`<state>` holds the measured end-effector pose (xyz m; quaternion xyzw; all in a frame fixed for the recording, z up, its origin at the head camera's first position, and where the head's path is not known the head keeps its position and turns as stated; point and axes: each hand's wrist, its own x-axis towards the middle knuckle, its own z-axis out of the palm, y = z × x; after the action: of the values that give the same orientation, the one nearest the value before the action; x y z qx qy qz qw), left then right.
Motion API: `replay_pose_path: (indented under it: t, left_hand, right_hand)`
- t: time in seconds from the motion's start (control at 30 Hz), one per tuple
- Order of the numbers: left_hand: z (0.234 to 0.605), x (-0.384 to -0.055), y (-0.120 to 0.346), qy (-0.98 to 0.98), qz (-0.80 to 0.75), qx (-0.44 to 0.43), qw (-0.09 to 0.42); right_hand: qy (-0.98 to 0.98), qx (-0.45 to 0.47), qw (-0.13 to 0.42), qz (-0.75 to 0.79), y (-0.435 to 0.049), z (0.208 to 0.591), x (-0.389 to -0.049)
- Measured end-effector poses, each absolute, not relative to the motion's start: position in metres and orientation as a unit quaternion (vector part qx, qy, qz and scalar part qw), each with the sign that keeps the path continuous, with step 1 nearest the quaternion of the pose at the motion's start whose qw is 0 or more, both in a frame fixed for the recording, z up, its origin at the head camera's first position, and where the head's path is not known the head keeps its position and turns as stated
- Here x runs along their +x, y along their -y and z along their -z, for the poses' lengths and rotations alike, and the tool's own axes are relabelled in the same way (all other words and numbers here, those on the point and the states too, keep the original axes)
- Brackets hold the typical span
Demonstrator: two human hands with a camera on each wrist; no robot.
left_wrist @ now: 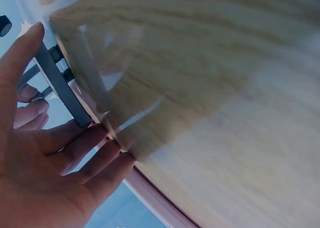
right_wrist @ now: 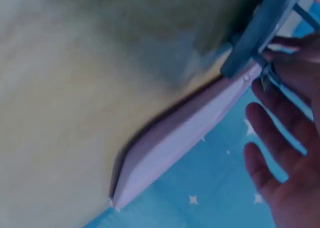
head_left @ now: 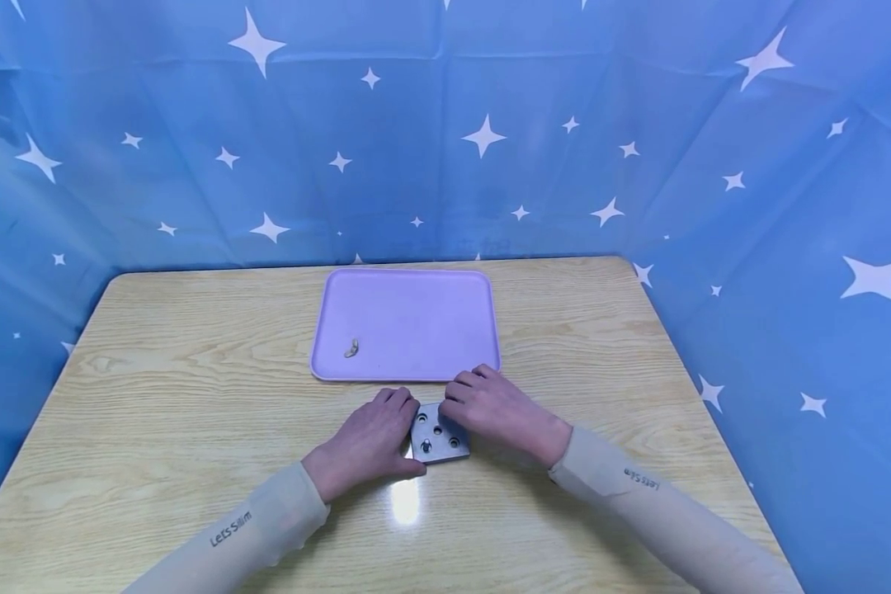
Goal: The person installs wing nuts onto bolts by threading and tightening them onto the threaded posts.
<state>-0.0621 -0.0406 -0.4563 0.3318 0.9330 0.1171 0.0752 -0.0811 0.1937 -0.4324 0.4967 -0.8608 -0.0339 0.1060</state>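
A grey metal plate with several holes stands at the front of the table, between both hands. My left hand holds it by its edges, thumb at one end and fingers at the other. In the left wrist view, threaded bolts rise from the plate, with dark bolt heads under it. My right hand covers the plate's far right corner. Its fingers pinch what looks like a small metal wing nut on a bolt, partly hidden by the fingertips.
A purple tray lies just beyond the hands. On its left side sits a small metal piece, apparently a wing nut. The wooden table ends at blue star-printed cloth behind and at the sides.
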Motion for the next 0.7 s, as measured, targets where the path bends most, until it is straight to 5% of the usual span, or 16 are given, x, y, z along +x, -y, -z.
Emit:
replay_pose_path:
  t: [0.23, 0.43, 0.7]
  left_hand:
    - [0.456, -0.061, 0.042, -0.932, -0.125, 0.335, 0.061]
    - [0.457, -0.061, 0.042, -0.931, -0.123, 0.338, 0.059]
    - [0.457, -0.062, 0.041, -0.932, -0.123, 0.337, 0.060]
  right_hand:
    - [0.900, 0.411, 0.136, -0.051, -0.182, 0.442, -0.071]
    - [0.921, 0.377, 0.070, -0.069, -0.185, 0.434, -0.072]
    - [0.863, 0.504, 0.036, 0.021, -0.203, 0.413, -0.085]
